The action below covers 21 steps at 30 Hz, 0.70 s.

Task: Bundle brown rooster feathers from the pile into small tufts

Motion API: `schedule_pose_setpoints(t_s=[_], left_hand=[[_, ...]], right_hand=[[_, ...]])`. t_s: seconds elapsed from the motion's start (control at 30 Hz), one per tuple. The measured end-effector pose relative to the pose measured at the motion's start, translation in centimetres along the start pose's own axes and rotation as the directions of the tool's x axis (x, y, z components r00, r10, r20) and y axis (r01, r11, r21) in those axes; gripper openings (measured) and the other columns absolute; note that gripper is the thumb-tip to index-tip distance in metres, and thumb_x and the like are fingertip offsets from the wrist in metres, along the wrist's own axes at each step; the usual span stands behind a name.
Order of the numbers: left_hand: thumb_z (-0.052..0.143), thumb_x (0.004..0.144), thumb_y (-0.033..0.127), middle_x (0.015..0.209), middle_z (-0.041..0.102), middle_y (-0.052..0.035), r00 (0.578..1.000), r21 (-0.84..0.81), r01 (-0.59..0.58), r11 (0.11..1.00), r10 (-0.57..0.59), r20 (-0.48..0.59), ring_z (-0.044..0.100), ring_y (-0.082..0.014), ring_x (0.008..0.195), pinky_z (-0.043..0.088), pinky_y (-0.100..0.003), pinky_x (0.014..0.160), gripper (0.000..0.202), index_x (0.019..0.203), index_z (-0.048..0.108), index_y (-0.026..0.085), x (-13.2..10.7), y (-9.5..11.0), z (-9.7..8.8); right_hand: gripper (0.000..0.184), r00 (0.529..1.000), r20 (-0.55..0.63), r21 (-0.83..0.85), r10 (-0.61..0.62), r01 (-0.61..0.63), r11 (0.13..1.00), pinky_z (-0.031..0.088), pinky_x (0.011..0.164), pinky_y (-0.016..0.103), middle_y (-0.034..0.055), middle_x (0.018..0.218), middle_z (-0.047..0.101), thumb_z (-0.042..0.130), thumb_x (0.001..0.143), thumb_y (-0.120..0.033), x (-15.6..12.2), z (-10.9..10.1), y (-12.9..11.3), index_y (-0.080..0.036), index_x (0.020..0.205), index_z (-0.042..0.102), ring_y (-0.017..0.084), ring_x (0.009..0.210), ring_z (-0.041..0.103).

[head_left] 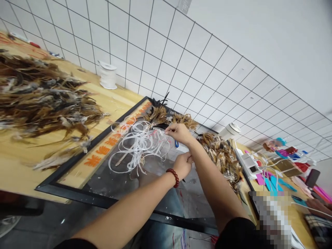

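My right hand (178, 133) reaches over the glass panel, thumb and fingers pinched at the edge of a loose tangle of white cord (138, 143). Pinkish-red bits show among the strands beside the fingertips. Lower down, my left hand (182, 165), with a dark red bead bracelet (176, 178) on its wrist, is closed beside my right forearm; what its fingers hold is hidden. A small blue object (176, 143) lies just under my right hand. Brown and black feather bunches (158, 116) lie beyond the cord, and another feather pile (220, 155) is right of my forearm.
The glass panel has a black frame (103, 202) and orange lettering (105, 148). A large feather heap (52, 100) covers the left table. A white spool (108, 76) stands by the gridded wall. A white cylinder (229, 130), power strip (249, 164) and cables sit at right; a person's hand (317, 209) is far right.
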<state>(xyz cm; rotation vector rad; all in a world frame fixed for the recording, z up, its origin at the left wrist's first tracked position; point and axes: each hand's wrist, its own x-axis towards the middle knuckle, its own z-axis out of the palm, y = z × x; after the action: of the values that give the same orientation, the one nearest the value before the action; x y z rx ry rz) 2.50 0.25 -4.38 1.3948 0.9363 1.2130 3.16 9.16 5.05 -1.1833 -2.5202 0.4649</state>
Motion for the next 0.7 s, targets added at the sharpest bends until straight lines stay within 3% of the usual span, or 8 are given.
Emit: schedule_pose_setpoints(t_s=[0.13,0.2,0.3,0.37,0.47,0.53,0.63,0.7], left_hand=[[0.043,0.084,0.027,0.063,0.057,-0.0013,0.998,0.135,-0.058,0.989,0.062,-0.027,0.050,-0.0164,0.065,0.034,-0.028,0.062,0.023,0.067,0.055,0.019,-0.3,0.6,-0.2],[0.043,0.085,0.028,0.062,0.055,-0.0009,0.998,0.152,-0.057,0.987,0.062,-0.028,0.049,-0.0160,0.065,0.033,-0.027,0.062,0.023,0.066,0.054,0.019,-0.3,0.9,-0.2],[0.044,0.085,0.028,0.062,0.055,-0.0009,0.999,0.149,-0.036,0.988,0.041,-0.033,0.049,-0.0160,0.065,0.033,-0.027,0.062,0.023,0.066,0.053,0.019,-0.3,1.1,-0.2],[0.044,0.085,0.028,0.060,0.053,-0.0004,0.999,0.150,-0.025,0.988,0.030,-0.030,0.048,-0.0160,0.064,0.033,-0.027,0.061,0.023,0.066,0.053,0.019,-0.3,1.1,-0.2],[0.044,0.083,0.026,0.059,0.053,-0.0001,0.999,0.161,-0.044,0.986,0.047,-0.018,0.048,-0.0160,0.063,0.033,-0.027,0.061,0.021,0.065,0.053,0.019,-0.3,1.1,-0.2],[0.044,0.083,0.024,0.061,0.055,-0.0005,0.998,0.155,-0.059,0.986,0.063,-0.021,0.050,-0.0162,0.064,0.033,-0.027,0.061,0.020,0.066,0.054,0.019,-0.3,0.9,-0.3],[0.043,0.080,0.018,0.064,0.058,-0.0022,0.998,0.145,-0.042,0.989,0.048,-0.042,0.052,-0.0175,0.067,0.034,-0.027,0.062,0.018,0.066,0.055,0.018,-0.2,0.7,-0.2],[0.043,0.077,0.014,0.066,0.060,-0.0036,0.998,0.146,-0.018,0.989,0.026,-0.054,0.054,-0.0185,0.068,0.034,-0.028,0.061,0.017,0.065,0.055,0.017,-0.2,0.6,-0.1]], right_hand=[[0.016,0.996,0.038,0.432,0.077,-0.086,0.898,0.041,0.053,0.021,0.0017,0.071,0.069,0.065,0.074,-0.031,-0.7,-2.1,0.8,-0.015,0.078,0.069,0.008,0.053,0.053],[0.018,0.993,0.031,0.513,0.112,-0.112,0.851,0.039,0.047,0.019,0.0022,0.071,0.070,0.065,0.074,-0.032,-1.2,-2.7,1.1,-0.015,0.079,0.068,0.007,0.050,0.052],[0.014,0.986,0.010,0.505,0.168,-0.150,0.850,0.044,0.049,0.019,0.0004,0.061,0.066,0.071,0.068,-0.026,-1.6,-2.9,1.2,-0.015,0.072,0.065,0.008,0.052,0.057],[0.017,0.980,-0.061,0.595,0.191,-0.118,0.795,0.050,0.056,0.020,0.0003,0.063,0.066,0.073,0.067,-0.029,-1.7,-2.8,0.9,-0.015,0.073,0.064,0.009,0.057,0.061],[0.024,0.993,-0.025,0.699,0.111,-0.062,0.713,0.053,0.062,0.023,0.0015,0.073,0.069,0.071,0.070,-0.036,-1.5,-2.3,0.1,-0.017,0.083,0.065,0.009,0.063,0.063],[0.019,0.995,0.095,0.586,0.024,-0.076,0.807,0.053,0.064,0.025,0.0021,0.078,0.070,0.069,0.073,-0.033,-1.2,-1.7,-0.3,-0.018,0.085,0.067,0.010,0.064,0.063],[0.010,0.992,0.120,0.108,0.027,-0.040,0.993,0.050,0.074,0.028,0.0034,0.083,0.071,0.063,0.075,-0.018,-0.6,-0.6,-0.3,-0.019,0.081,0.071,0.014,0.075,0.065],[0.016,0.994,0.094,-0.209,0.057,-0.037,0.977,0.047,0.078,0.029,0.0046,0.085,0.072,0.060,0.074,-0.013,-0.3,0.1,0.2,-0.020,0.079,0.073,0.018,0.084,0.065]])
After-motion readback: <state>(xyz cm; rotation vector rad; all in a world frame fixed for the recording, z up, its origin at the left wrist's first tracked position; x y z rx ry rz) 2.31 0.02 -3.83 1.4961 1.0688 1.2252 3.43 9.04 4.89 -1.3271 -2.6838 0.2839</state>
